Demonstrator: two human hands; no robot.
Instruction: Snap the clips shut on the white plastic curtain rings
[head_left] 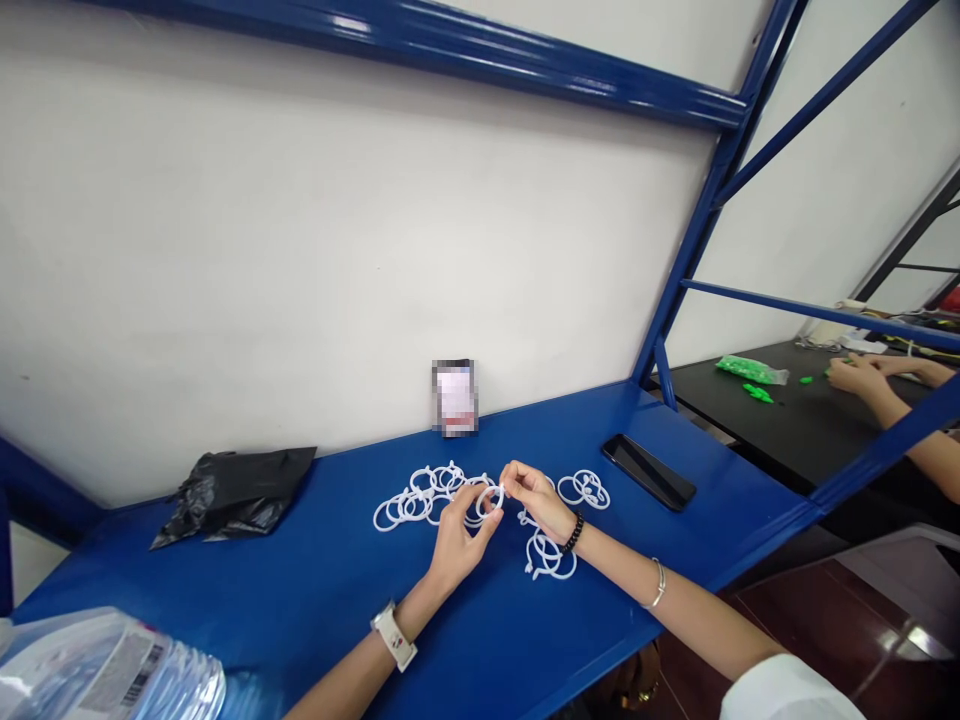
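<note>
Both my hands meet over the blue table [315, 590] and pinch one white plastic ring [490, 499] between them. My left hand [459, 541], with a white watch on its wrist, grips the ring's left side. My right hand [534, 499], with a dark bead bracelet, grips its right side. A heap of several white rings [420, 495] lies just left of the hands. A few more rings [584, 489] lie to the right, and others [546, 556] lie under my right wrist.
A black phone [649, 471] lies at the table's right. A crumpled black bag [232, 490] sits at the back left, a small card [454, 398] leans on the wall, and a water bottle [105, 670] is at the near left. Another person's hands [862, 377] work with green pieces [752, 370] on the black table beyond the blue frame.
</note>
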